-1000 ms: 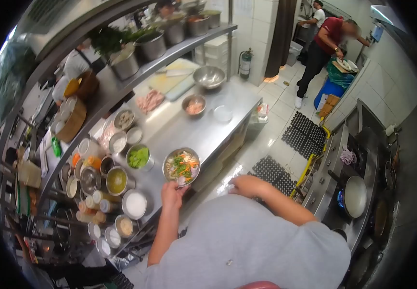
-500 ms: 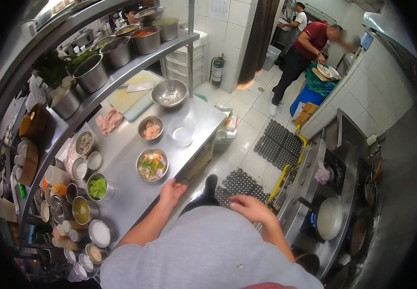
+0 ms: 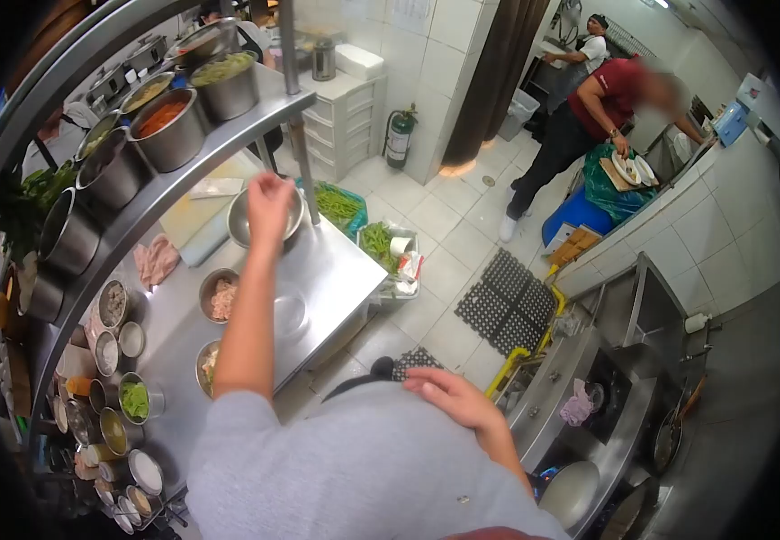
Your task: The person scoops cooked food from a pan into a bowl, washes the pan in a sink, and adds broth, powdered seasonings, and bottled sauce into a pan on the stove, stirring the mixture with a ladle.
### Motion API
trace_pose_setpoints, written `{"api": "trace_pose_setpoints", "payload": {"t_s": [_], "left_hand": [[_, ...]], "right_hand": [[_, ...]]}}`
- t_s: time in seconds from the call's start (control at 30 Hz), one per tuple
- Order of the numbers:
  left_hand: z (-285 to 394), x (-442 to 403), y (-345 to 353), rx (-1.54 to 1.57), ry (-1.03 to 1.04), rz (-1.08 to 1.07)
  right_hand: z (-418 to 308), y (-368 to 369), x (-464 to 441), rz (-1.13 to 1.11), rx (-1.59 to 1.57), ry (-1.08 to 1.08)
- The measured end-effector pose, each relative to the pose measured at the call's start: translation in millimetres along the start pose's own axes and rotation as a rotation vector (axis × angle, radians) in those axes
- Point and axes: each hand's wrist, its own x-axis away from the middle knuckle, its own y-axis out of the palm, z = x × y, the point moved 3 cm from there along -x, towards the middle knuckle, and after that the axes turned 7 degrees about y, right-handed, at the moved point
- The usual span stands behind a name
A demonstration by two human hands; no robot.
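My left hand (image 3: 268, 209) reaches over the metal bowl (image 3: 240, 225) at the far end of the steel counter. Its fingers are curled together, and what they hold, if anything, is hidden. My right hand (image 3: 451, 394) is at my front by the grey shirt, fingers loosely stretched, with nothing in it. Nearer along the counter, a small metal bowl with pinkish raw pieces (image 3: 224, 299) sits beside a clear plastic bowl (image 3: 289, 315). My forearm partly covers the bowl of chopped vegetables (image 3: 208, 367).
A shelf (image 3: 219, 121) with metal pots overhangs the counter's left side. A cutting board (image 3: 205, 236) with a knife lies behind. Crates of greens (image 3: 376, 241) stand on the floor beyond. At right is the stove with a pan (image 3: 572, 493); a person in red (image 3: 613, 94) works farther back.
My left hand has moved from the counter's near edge forward to the far metal bowl, and its fingers have closed. My right hand stays near my front. The view has shifted.
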Motion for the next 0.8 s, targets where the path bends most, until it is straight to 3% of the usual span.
{"api": "trace_pose_setpoints", "payload": {"t_s": [0.1, 0.17, 0.2, 0.33, 0.43, 0.6, 0.77, 0.8], "left_hand": [[2, -53, 35, -0.11, -0.084, 0.054], [-48, -88, 56, -0.029, -0.053, -0.006], [-46, -92, 68, 0.038, -0.003, -0.134], [-54, -82, 109, -0.089, -0.081, 0.1], [-59, -87, 116, -0.218, -0.003, 0.271], [-72, -94, 118, -0.213, 0.011, 0.366], [-87, -102, 128, -0.197, -0.06, 0.62], [-95, -107, 127, -0.267, 0.04, 0.708]], "right_hand": [[-9, -40, -1, -0.007, -0.059, -0.085], [-14, -64, -5, -0.058, 0.015, -0.188], [-16, -74, -10, -0.053, 0.007, -0.208], [-19, -126, -32, -0.126, 0.035, -0.184], [-26, -165, -54, -0.207, 0.06, -0.205], [-41, -247, -104, -0.362, 0.144, -0.241], [-76, -338, -143, -0.546, 0.317, -0.252], [-82, -353, -148, -0.568, 0.307, -0.257]]}}
